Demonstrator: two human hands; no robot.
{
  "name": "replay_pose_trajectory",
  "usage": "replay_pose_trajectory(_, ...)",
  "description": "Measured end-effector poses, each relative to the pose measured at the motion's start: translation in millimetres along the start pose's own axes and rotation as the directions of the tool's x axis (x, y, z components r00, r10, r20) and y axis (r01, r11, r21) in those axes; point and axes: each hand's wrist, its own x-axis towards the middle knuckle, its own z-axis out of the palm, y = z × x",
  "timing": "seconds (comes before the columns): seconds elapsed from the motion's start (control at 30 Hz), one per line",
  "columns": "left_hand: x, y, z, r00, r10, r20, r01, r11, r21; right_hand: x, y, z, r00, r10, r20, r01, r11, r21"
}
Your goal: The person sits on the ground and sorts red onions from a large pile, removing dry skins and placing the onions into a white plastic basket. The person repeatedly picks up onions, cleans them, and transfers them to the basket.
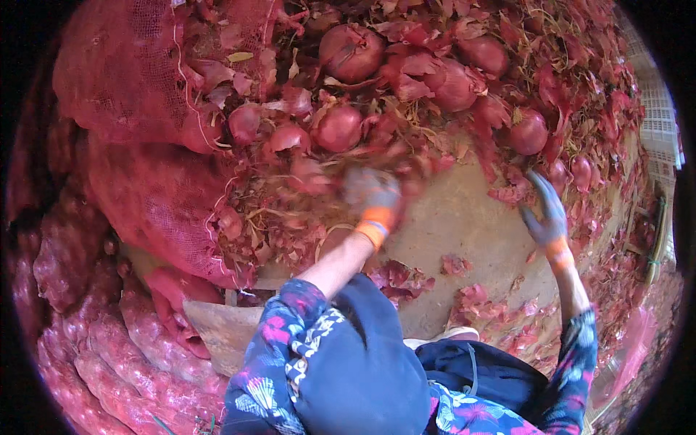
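Note:
My left hand [372,190], in a grey work glove with an orange cuff, is blurred over a heap of dry onion skins [321,215]. Whether its fingers close on anything is hidden by the blur. Just beyond it lie a red onion [338,128] and a larger red onion [351,53]. To the right, my right hand [548,215] wears a matching glove and holds nothing, its thumb and fingers spread. It is near loose skins and small red onions [580,171]; another red onion [527,131] lies farther off.
Red mesh sacks [163,212] lie on the left, one with its mouth towards the heap. Several filled sacks [136,348] are stacked at lower left. A wooden board [223,329] stands beside my left arm. White plastic crates [655,109] line the far right. Bare floor [462,228] shows between my hands.

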Motion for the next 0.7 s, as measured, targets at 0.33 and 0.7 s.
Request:
replay_pose_trajectory(0.33,-26,2,-90,0.975,0.217,-0.045,-0.210,0.837,-0.505,219,-119,185,0.987,-0.051,0.152,0.086,0.969,-0.232)
replay_pose_trajectory(0.7,-45,-3,-77,0.887,0.462,0.014,-0.376,0.738,-0.561,-235,133,-41,0.697,0.402,0.594,-0.003,0.830,-0.558)
